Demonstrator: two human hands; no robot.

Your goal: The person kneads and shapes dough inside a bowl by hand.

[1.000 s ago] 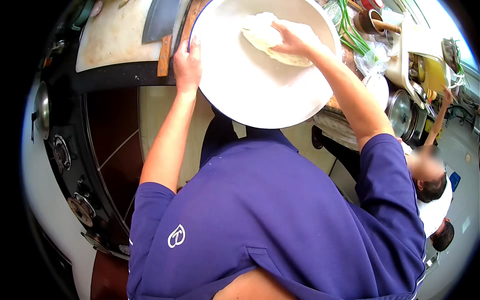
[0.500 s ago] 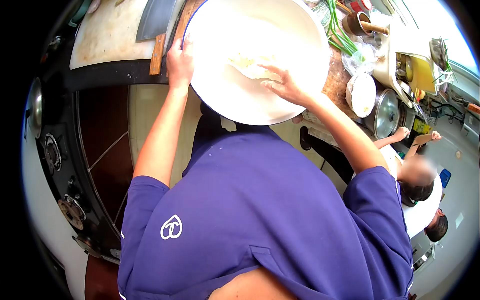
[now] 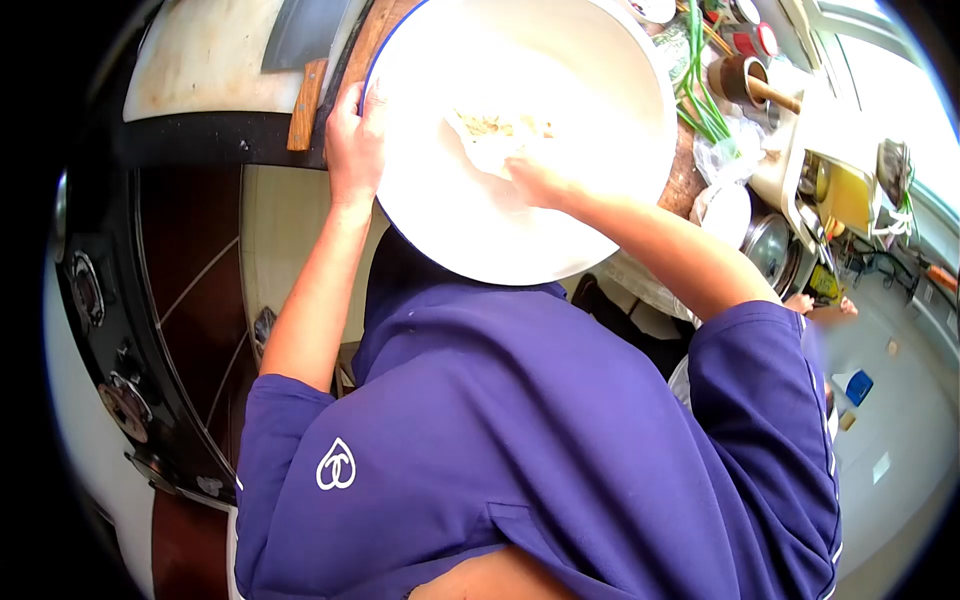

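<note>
A large white enamel basin point(image 3: 520, 255) with a blue rim fills the upper middle of the view. My left hand point(image 3: 355, 150) is closed around its left rim, thumb over the edge. Inside lies a pale, floury dough point(image 3: 490, 127) with yellowish crumbs, partly washed out by glare. My right hand point(image 3: 535, 178) is down in the basin with its fingers curled and pressed into the dough. Its fingertips are hidden.
A cleaver point(image 3: 300, 50) lies on a cutting board point(image 3: 190, 70) to the left. On the right are green onions point(image 3: 700, 110), a brown mortar point(image 3: 738, 80) with a pestle, and a lidded pot point(image 3: 765, 245). Gas burners point(image 3: 90, 290) line the far left. Another person's hands point(image 3: 825, 305) show at right.
My right hand has gone from spread fingers above the dough to curled fingers pressed into it. My left hand stays on the rim. The view has shifted slightly, and the other person is mostly hidden.
</note>
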